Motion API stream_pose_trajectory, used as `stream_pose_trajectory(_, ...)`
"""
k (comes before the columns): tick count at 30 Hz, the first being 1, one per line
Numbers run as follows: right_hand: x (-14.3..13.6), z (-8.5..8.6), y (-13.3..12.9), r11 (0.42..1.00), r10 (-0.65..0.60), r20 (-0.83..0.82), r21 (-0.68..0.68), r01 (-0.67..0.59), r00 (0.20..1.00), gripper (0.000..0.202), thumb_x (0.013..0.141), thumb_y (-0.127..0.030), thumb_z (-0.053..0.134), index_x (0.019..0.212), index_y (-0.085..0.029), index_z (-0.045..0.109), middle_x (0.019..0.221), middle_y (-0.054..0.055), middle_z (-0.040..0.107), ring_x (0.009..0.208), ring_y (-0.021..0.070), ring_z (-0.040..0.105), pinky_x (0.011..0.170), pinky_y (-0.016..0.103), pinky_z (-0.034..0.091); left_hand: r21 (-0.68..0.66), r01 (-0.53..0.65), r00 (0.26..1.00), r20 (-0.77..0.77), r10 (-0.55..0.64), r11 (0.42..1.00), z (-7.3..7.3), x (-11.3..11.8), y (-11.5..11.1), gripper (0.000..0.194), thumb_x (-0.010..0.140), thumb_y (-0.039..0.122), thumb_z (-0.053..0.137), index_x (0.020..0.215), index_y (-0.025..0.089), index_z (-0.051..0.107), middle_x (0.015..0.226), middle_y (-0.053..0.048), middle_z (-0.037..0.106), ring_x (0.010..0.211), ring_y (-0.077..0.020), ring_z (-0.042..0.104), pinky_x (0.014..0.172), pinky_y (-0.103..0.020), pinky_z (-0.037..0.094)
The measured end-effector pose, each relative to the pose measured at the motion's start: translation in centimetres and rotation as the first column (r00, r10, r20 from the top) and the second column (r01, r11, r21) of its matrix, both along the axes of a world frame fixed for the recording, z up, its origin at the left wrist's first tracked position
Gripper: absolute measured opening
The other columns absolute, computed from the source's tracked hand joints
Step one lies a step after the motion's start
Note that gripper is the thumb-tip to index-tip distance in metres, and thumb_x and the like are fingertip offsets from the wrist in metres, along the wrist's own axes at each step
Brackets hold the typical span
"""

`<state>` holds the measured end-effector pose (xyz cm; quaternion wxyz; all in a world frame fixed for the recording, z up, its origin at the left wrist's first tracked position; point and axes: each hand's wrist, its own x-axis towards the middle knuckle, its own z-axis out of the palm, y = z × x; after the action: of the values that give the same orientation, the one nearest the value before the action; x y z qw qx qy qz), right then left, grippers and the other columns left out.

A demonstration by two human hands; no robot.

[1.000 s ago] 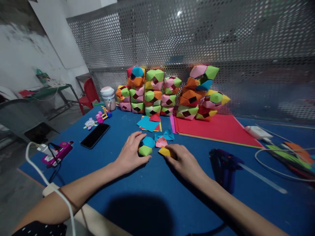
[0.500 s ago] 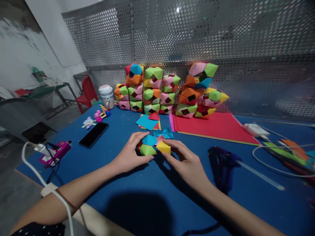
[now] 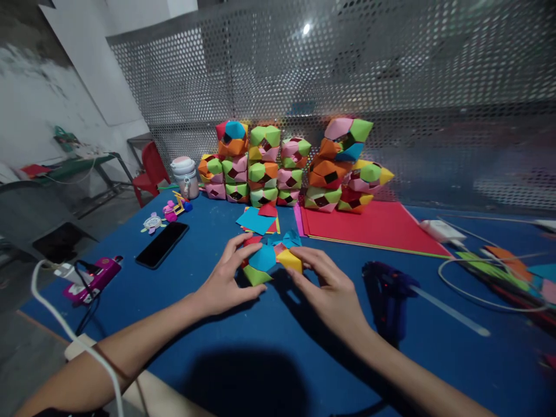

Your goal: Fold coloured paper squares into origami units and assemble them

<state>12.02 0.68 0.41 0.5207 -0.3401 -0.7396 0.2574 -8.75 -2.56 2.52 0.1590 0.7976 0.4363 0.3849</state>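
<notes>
Here's the left hand [image 3: 223,278], its fingers curved around the blue, green and red paper shape [image 3: 262,259] on the blue table [image 3: 243,341], thumb by the green lower edge. Across from it, the right hand [image 3: 332,289] has the yellow paper piece [image 3: 290,260] narrowly between thumb and fingers, right beside that shape. Folded blue pieces [image 3: 292,238] sit just behind. At the back left stands a pale flask [image 3: 185,176], lid on, so its contents can't be seen. Along the perforated metal screen [image 3: 269,75], hollow paper shapes [image 3: 263,174] rise in stacks, their openings dark; what's inside, I can't tell. Out right, a glue gun [image 3: 393,286] lies with a translucent stick protruding.
</notes>
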Motion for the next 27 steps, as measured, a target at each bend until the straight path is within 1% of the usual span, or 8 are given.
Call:
stream_pose_trajectory(7, -0.1, -0.2, -0.1, 0.997, 0.048, 0.009, 0.056, -0.048, 0.999, 0.030, 0.085, -0.022, 0.054, 0.114, -0.025, 0.060, 0.111, 0.008, 0.060, 0.104, 0.0221, 0.057, 0.087, 0.039, 0.049, 0.055, 0.048, 0.999, -0.025, -0.047, 0.997, -0.9, -0.3, 0.5, 0.071, 0.073, 0.025, 0.070, 0.133, 0.034, 0.033, 0.143, -0.010, 0.027, 0.134, -0.0288, 0.027, 0.107, -0.051, 0.030)
stream_pose_trajectory(10, -0.1, -0.3, -0.1, 0.995, 0.039, 0.021, 0.091, -0.041, 0.999, 0.031, 0.084, -0.022, 0.056, 0.115, -0.025, 0.059, 0.111, 0.008, 0.060, 0.105, 0.0224, 0.057, 0.088, 0.039, 0.048, 0.029, 0.071, 0.997, 0.000, -0.071, 0.997, -1.4, -0.4, 0.7, 0.072, 0.072, 0.024, 0.071, 0.133, 0.033, 0.033, 0.144, -0.011, 0.027, 0.134, -0.0291, 0.029, 0.106, -0.051, 0.031)
stream_pose_trajectory(14, -0.1, -0.8, 0.1, 0.996, 0.038, 0.001, 0.078, -0.038, 0.999, 0.031, 0.083, -0.022, 0.059, 0.113, -0.024, 0.054, 0.112, 0.009, 0.060, 0.107, 0.0228, 0.057, 0.089, 0.040, 0.048, -0.035, 0.122, 0.991, 0.060, -0.120, 0.992, -1.9, -0.5, 0.8, 0.072, 0.072, 0.024, 0.072, 0.132, 0.033, 0.034, 0.145, -0.013, 0.029, 0.134, -0.0284, 0.032, 0.106, -0.052, 0.031)
stream_pose_trajectory(17, 0.0, -1.0, 0.0, 0.991, 0.088, -0.030, 0.106, -0.084, 0.996, 0.027, 0.081, -0.019, 0.060, 0.107, -0.024, 0.053, 0.116, 0.009, 0.059, 0.111, 0.0227, 0.055, 0.093, 0.042, 0.047, -0.039, 0.161, 0.984, 0.087, -0.157, 0.986, -2.1, -0.6, 0.9, 0.071, 0.073, 0.023, 0.070, 0.132, 0.033, 0.034, 0.147, -0.012, 0.028, 0.135, -0.0272, 0.030, 0.107, -0.051, 0.031)
stream_pose_trajectory(19, 0.1, -0.9, -0.1, 0.984, 0.134, -0.047, 0.122, -0.127, 0.990, 0.030, 0.081, -0.016, 0.059, 0.109, -0.024, 0.052, 0.122, 0.010, 0.055, 0.116, 0.0233, 0.052, 0.095, 0.043, 0.045, -0.014, 0.187, 0.977, 0.106, -0.184, 0.982, -2.2, -0.7, 1.0, 0.070, 0.074, 0.021, 0.070, 0.132, 0.034, 0.033, 0.148, -0.011, 0.027, 0.136, -0.0268, 0.028, 0.106, -0.051, 0.031)
stream_pose_trajectory(21, 0.2, -0.8, -0.4, 0.982, 0.164, -0.080, 0.104, -0.155, 0.983, 0.030, 0.082, -0.015, 0.057, 0.111, -0.024, 0.054, 0.128, 0.010, 0.052, 0.119, 0.0237, 0.049, 0.096, 0.044, 0.044, 0.012, 0.201, 0.972, 0.122, -0.201, 0.979, -2.4, -0.8, 1.0, 0.070, 0.074, 0.019, 0.069, 0.132, 0.035, 0.033, 0.149, -0.011, 0.025, 0.137, -0.0269, 0.027, 0.106, -0.051, 0.032)
stream_pose_trajectory(24, 0.2, -0.5, -0.8, 0.982, 0.189, -0.171, 0.043, -0.184, 0.967, 0.025, 0.084, -0.014, 0.054, 0.106, -0.025, 0.058, 0.128, 0.009, 0.051, 0.119, 0.0232, 0.050, 0.097, 0.045, 0.045, 0.052, 0.189, 0.975, 0.113, -0.194, 0.981, -2.7, -0.9, 1.1, 0.071, 0.074, 0.018, 0.069, 0.131, 0.036, 0.030, 0.150, -0.011, 0.022, 0.137, -0.0272, 0.027, 0.104, -0.051, 0.034)
stream_pose_trajectory(27, 0.0, -0.2, -1.0, 0.962, 0.257, -0.301, -0.015, -0.274, 0.918, 0.027, 0.084, -0.014, 0.056, 0.108, -0.027, 0.057, 0.125, 0.007, 0.053, 0.118, 0.0220, 0.051, 0.097, 0.043, 0.046, 0.126, 0.188, 0.978, 0.071, -0.198, 0.974, -2.7, -1.1, 1.1, 0.071, 0.075, 0.014, 0.067, 0.130, 0.037, 0.028, 0.150, -0.011, 0.020, 0.137, -0.0269, 0.026, 0.102, -0.049, 0.037)
